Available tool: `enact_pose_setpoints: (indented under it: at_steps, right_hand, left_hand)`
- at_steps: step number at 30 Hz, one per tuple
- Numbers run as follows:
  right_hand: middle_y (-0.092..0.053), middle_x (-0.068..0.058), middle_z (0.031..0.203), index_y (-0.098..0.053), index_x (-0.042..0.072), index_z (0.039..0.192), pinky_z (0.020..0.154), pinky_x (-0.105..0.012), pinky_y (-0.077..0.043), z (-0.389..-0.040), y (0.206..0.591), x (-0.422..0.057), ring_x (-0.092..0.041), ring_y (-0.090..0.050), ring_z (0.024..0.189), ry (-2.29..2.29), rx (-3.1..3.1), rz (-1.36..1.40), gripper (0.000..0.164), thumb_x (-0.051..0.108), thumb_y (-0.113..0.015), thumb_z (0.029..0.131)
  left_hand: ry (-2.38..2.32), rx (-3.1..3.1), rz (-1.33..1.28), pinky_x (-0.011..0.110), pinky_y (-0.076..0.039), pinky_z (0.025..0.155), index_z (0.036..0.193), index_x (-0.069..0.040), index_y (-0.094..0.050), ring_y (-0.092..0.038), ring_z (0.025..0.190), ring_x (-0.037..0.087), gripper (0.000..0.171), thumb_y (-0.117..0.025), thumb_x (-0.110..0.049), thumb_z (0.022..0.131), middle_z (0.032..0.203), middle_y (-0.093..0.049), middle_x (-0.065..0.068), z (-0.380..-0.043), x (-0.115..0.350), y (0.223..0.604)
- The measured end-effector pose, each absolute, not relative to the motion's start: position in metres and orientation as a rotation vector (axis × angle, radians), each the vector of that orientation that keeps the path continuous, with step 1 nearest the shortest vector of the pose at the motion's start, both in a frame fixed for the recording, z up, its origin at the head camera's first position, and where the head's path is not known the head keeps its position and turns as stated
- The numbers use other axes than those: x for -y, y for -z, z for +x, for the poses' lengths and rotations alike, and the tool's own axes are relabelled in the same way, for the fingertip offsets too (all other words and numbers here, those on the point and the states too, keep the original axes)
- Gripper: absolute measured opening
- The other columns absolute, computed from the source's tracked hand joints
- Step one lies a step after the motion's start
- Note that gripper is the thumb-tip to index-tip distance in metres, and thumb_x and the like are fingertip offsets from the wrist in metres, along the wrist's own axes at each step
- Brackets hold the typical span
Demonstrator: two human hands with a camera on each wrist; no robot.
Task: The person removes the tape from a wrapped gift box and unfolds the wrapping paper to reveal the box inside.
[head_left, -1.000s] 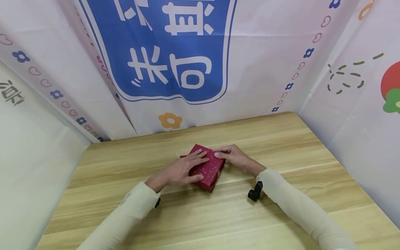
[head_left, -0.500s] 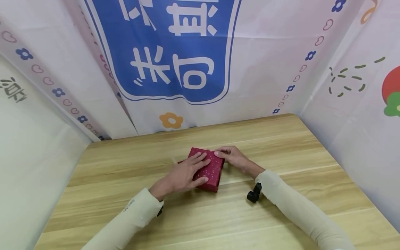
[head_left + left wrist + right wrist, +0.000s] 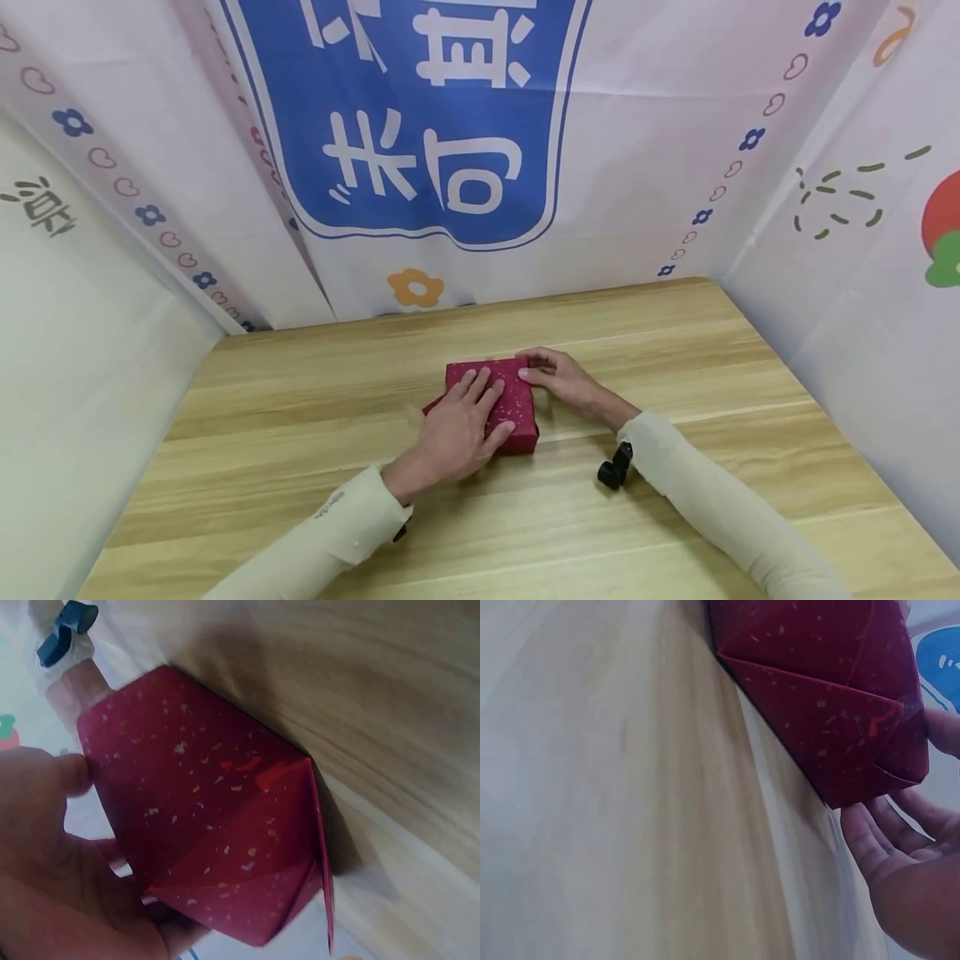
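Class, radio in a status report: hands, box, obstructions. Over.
Left hand atop red box; right hand pinching its far right corner. Paper flap sticking out left. No obstruction seen.

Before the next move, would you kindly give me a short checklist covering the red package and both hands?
1. Left hand steadying the red package: ok, it lies across the top.
2. Right hand on the far right corner: ok, it pinches there.
3. Package on the table: ok.
4. Left-side flap tucked flat: not ok, it sticks out.
5. Right-side folds fastened: cannot tell.
6. Underside closed: cannot tell, hidden.
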State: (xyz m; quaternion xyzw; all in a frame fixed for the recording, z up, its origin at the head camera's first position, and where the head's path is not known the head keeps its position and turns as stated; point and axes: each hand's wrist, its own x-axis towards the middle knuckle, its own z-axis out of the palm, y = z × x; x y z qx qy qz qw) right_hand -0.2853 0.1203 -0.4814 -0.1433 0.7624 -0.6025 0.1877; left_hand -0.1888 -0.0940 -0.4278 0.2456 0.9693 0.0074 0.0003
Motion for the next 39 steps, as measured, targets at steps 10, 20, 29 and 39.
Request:
enact_pose_setpoints:
  at_steps: [10, 20, 29, 39]
  right_hand:
    - [-0.050, -0.018, 0.144, -0.042, 0.005, 0.147, 0.117, -0.051, -0.032, -0.281, 0.481, -0.125, -0.035, -0.044, 0.136, 1.641, -2.127, -0.473, 0.058, 0.029, -0.061, 0.098]
    - [-0.046, -0.019, 0.149, -0.036, 0.003, 0.151, 0.118, -0.049, -0.031, -0.283, 0.483, -0.126, -0.036, -0.042, 0.139, 1.616, -2.123, -0.502, 0.064, 0.031, -0.059, 0.099]
    - [-0.060, -0.011, 0.114, -0.056, 0.010, 0.129, 0.092, -0.036, -0.054, -0.276, 0.482, -0.120, -0.023, -0.059, 0.105, 1.649, -2.501, -0.754, 0.041, 0.022, -0.070, 0.092]
    - [-0.064, -0.002, 0.114, -0.075, 0.015, 0.114, 0.091, -0.036, -0.053, -0.260, 0.464, -0.125, -0.016, -0.060, 0.108, 1.049, -2.914, -1.322, 0.022, 0.021, -0.068, 0.094]
  left_hand:
    - [0.106, -3.115, 0.721, 0.039, -0.031, 0.119, 0.150, -0.011, -0.043, -0.037, 0.145, 0.032, 0.065, -0.036, -0.055, 0.102, 0.155, -0.040, 0.017, -0.186, 0.085, 0.428]
    - [-0.098, -2.971, 0.926, 0.045, -0.030, 0.119, 0.149, -0.005, -0.043, -0.035, 0.145, 0.035, 0.063, -0.049, -0.045, 0.101, 0.156, -0.036, 0.021, -0.195, 0.102, 0.415]
    - [-0.126, -2.958, 0.874, 0.043, -0.029, 0.120, 0.151, -0.005, -0.039, -0.031, 0.147, 0.033, 0.068, -0.046, -0.050, 0.101, 0.158, -0.033, 0.018, -0.195, 0.103, 0.419]
    - [-0.072, -2.999, 0.875, 0.041, -0.029, 0.120, 0.150, -0.005, -0.040, -0.033, 0.147, 0.030, 0.068, -0.044, -0.051, 0.101, 0.157, -0.035, 0.018, -0.192, 0.102, 0.418]
